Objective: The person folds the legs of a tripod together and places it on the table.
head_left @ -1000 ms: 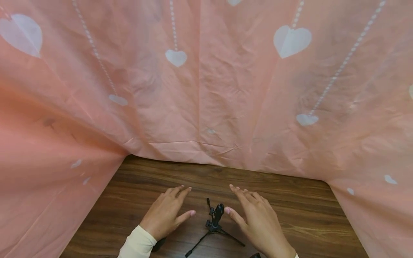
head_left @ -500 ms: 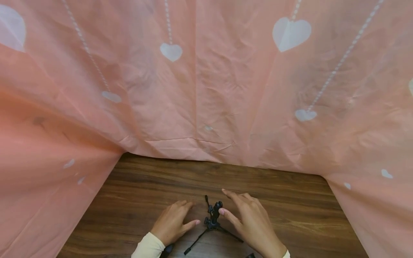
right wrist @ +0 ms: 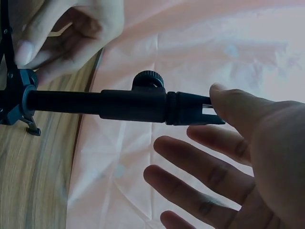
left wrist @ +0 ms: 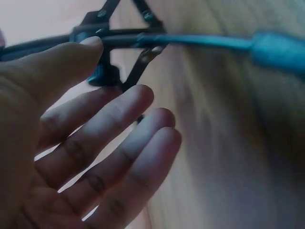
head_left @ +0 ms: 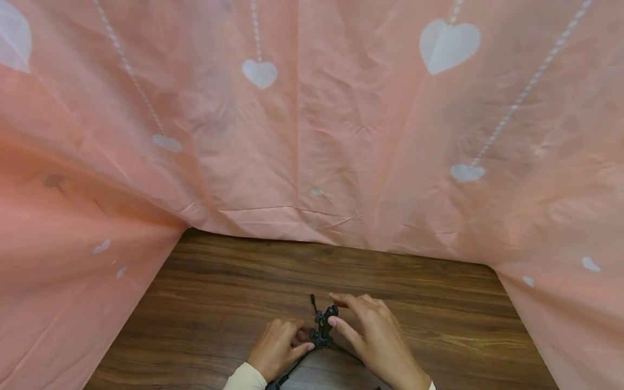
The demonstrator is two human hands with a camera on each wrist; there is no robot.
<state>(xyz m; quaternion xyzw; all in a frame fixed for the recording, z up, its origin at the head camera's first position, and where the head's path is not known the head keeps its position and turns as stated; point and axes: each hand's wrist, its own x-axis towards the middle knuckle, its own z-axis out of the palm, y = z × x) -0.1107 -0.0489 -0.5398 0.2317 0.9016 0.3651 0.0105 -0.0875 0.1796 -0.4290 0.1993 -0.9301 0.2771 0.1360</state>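
A small black tripod [head_left: 323, 327] stands on the wooden surface with its legs spread. Its column, seen in the right wrist view, bears a ribbed knob [right wrist: 148, 79] and ends in a forked tip [right wrist: 198, 109]. My left hand [head_left: 279, 346] is low at the hub, where thumb and index finger pinch the tripod around a lower knob [left wrist: 105, 75]; its other fingers are loosely bent. Beside the top of the column is my right hand [head_left: 382, 336]. Its thumb touches the forked tip, while the fingers stay extended and spread behind it, their contact unclear.
Dark brown wooden boards [head_left: 234, 271] lie under the tripod. Pink cloth [head_left: 341, 135] printed with white hearts hangs at the back and on both sides, down to the wood. One thin leg [head_left: 313, 299] points toward the back cloth.
My left hand has moved right and toward me to the tripod's hub, its fingers bending in. My right hand has shifted slightly left, closer to the column's top. The tripod stays in place.
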